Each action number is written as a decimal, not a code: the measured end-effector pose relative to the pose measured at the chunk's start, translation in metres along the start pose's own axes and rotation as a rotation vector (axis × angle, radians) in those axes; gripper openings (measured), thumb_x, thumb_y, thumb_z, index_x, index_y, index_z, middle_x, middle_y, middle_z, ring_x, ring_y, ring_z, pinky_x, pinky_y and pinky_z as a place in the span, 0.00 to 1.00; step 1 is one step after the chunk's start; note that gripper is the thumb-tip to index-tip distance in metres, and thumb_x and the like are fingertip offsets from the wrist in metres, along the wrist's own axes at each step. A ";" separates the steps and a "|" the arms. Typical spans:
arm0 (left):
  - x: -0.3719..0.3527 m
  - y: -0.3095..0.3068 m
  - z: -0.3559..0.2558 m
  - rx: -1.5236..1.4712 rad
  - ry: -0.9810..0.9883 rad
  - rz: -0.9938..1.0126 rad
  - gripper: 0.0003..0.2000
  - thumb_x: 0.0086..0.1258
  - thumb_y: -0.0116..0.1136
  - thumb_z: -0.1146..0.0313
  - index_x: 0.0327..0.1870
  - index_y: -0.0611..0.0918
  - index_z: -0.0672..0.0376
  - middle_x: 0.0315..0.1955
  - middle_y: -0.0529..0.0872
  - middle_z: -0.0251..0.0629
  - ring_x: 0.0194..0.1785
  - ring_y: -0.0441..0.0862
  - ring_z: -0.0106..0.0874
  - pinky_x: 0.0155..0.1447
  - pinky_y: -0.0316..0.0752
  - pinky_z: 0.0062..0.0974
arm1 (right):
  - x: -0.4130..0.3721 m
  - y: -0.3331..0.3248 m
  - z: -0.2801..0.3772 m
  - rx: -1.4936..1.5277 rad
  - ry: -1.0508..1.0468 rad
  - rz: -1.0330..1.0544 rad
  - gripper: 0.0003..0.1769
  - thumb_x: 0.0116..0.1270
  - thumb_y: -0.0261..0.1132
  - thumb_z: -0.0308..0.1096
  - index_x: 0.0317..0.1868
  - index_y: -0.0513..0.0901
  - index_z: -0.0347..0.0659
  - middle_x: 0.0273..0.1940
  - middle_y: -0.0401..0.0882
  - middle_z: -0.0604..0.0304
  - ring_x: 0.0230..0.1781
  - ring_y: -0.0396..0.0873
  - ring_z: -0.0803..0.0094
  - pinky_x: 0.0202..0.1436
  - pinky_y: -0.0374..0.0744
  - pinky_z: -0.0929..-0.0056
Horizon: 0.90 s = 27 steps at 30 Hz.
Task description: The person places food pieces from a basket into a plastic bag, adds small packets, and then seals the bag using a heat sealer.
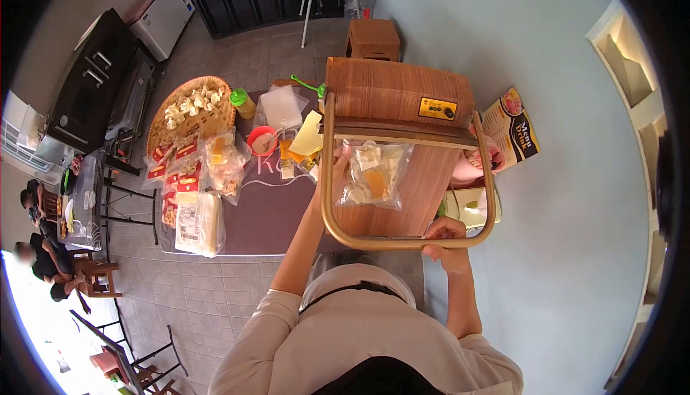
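A wood-grain bag sealing machine (402,93) with a gold handle frame (374,244) stands before me. Pale food pieces and an orange sachet fill a clear plastic bag (388,171), which lies on the machine's wooden bed with its top edge at the sealing bar (402,133). At the bag's left upper edge, my left hand (342,165) pinches the plastic, partly hidden behind the handle's left side. My right hand (447,234) is wrapped round the lower right part of the handle.
Left on the dark table (266,215) are filled bags (221,154), a stack of packs (199,222), a woven tray (162,132) of pale pieces, a red bowl (263,140) and a green-capped bottle (243,103). A menu board (510,127) leans by the wall. People sit far left.
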State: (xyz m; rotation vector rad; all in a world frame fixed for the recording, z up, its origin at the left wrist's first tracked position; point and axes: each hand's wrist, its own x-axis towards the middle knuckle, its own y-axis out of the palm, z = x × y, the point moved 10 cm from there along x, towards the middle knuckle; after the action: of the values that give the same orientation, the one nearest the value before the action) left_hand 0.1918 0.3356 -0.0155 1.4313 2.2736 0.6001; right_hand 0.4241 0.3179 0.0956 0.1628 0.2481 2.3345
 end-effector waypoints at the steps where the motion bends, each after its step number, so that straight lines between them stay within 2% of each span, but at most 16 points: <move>1: -0.004 0.007 -0.007 0.018 0.013 0.013 0.12 0.67 0.46 0.65 0.42 0.76 0.64 0.35 0.80 0.37 0.39 0.77 0.24 0.44 0.73 0.22 | 0.000 0.001 0.000 0.003 -0.001 0.006 0.13 0.44 0.71 0.26 0.28 0.75 0.37 0.21 0.74 0.65 0.15 0.67 0.86 0.15 0.63 0.89; 3: -0.008 0.014 -0.016 0.037 0.026 0.028 0.10 0.67 0.48 0.67 0.42 0.76 0.62 0.34 0.81 0.36 0.37 0.77 0.23 0.42 0.73 0.21 | 0.000 0.002 0.001 0.006 -0.003 0.011 0.12 0.44 0.71 0.26 0.28 0.75 0.37 0.21 0.74 0.65 0.14 0.67 0.86 0.15 0.63 0.89; 5: -0.010 0.016 -0.018 0.074 0.001 0.041 0.07 0.64 0.52 0.69 0.40 0.77 0.60 0.31 0.81 0.34 0.31 0.77 0.20 0.34 0.73 0.18 | 0.000 0.002 0.002 0.018 -0.002 0.003 0.12 0.44 0.71 0.25 0.29 0.75 0.38 0.21 0.74 0.64 0.14 0.67 0.85 0.15 0.63 0.89; 6: -0.009 0.018 -0.016 0.074 0.001 0.041 0.07 0.64 0.52 0.69 0.40 0.77 0.60 0.31 0.81 0.34 0.31 0.77 0.20 0.34 0.73 0.18 | 0.000 0.002 0.002 0.018 -0.002 0.003 0.12 0.44 0.71 0.25 0.29 0.75 0.38 0.21 0.74 0.64 0.14 0.67 0.85 0.15 0.63 0.89; 8: -0.007 0.020 -0.022 -0.010 0.062 0.007 0.08 0.63 0.54 0.67 0.39 0.77 0.59 0.26 0.80 0.31 0.23 0.74 0.17 0.23 0.69 0.15 | 0.000 0.002 0.000 0.005 0.015 0.000 0.12 0.44 0.71 0.25 0.28 0.75 0.38 0.21 0.74 0.64 0.14 0.67 0.85 0.14 0.63 0.89; 9: -0.008 0.021 -0.023 -0.011 0.063 0.007 0.08 0.63 0.54 0.67 0.39 0.77 0.59 0.26 0.80 0.31 0.23 0.74 0.17 0.23 0.69 0.15 | 0.000 0.002 0.000 0.005 0.015 0.000 0.12 0.44 0.71 0.25 0.28 0.75 0.38 0.21 0.74 0.64 0.14 0.67 0.85 0.14 0.63 0.89; 11: -0.015 0.024 -0.031 0.089 0.025 -0.040 0.07 0.63 0.55 0.66 0.38 0.78 0.58 0.21 0.79 0.27 0.17 0.69 0.14 0.16 0.63 0.13 | 0.000 0.003 -0.001 0.028 0.021 0.001 0.12 0.45 0.70 0.24 0.29 0.75 0.38 0.20 0.75 0.64 0.14 0.67 0.86 0.14 0.62 0.89; 15: -0.015 0.026 -0.029 0.078 -0.004 -0.042 0.07 0.63 0.55 0.65 0.37 0.79 0.57 0.18 0.76 0.25 0.15 0.65 0.13 0.14 0.59 0.13 | 0.000 0.003 0.001 0.005 0.012 0.004 0.12 0.45 0.70 0.25 0.29 0.75 0.38 0.20 0.75 0.64 0.13 0.67 0.86 0.14 0.62 0.90; 17: -0.015 0.028 -0.035 0.056 0.083 -0.080 0.07 0.63 0.54 0.64 0.36 0.79 0.57 0.16 0.74 0.23 0.14 0.63 0.12 0.14 0.56 0.13 | 0.000 0.004 0.002 0.022 0.023 -0.001 0.12 0.45 0.70 0.25 0.29 0.75 0.38 0.20 0.75 0.64 0.13 0.66 0.86 0.14 0.62 0.90; 21: -0.018 0.033 -0.038 0.058 0.035 -0.041 0.07 0.63 0.54 0.64 0.35 0.79 0.57 0.15 0.72 0.21 0.13 0.60 0.12 0.14 0.52 0.13 | 0.000 0.003 0.002 0.001 0.017 0.002 0.12 0.45 0.70 0.26 0.28 0.75 0.38 0.20 0.75 0.64 0.13 0.66 0.86 0.14 0.62 0.90; 23: -0.016 0.034 -0.043 0.084 0.100 -0.039 0.07 0.63 0.54 0.63 0.33 0.79 0.55 0.13 0.70 0.20 0.13 0.58 0.12 0.14 0.50 0.14 | 0.000 0.003 -0.001 0.019 0.023 0.005 0.12 0.45 0.70 0.26 0.28 0.75 0.38 0.20 0.75 0.64 0.13 0.67 0.86 0.13 0.62 0.90; 27: -0.019 0.035 -0.042 0.087 0.050 -0.026 0.07 0.63 0.54 0.63 0.29 0.78 0.54 0.12 0.68 0.19 0.12 0.57 0.12 0.14 0.49 0.14 | -0.001 0.002 -0.003 0.001 0.034 -0.003 0.12 0.45 0.71 0.26 0.28 0.75 0.38 0.20 0.75 0.64 0.13 0.67 0.86 0.13 0.63 0.90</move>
State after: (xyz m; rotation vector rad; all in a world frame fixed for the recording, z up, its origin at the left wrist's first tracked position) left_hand 0.2028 0.3259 0.0401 1.4392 2.3806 0.5405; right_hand 0.4227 0.3159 0.0932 0.1231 0.2664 2.3360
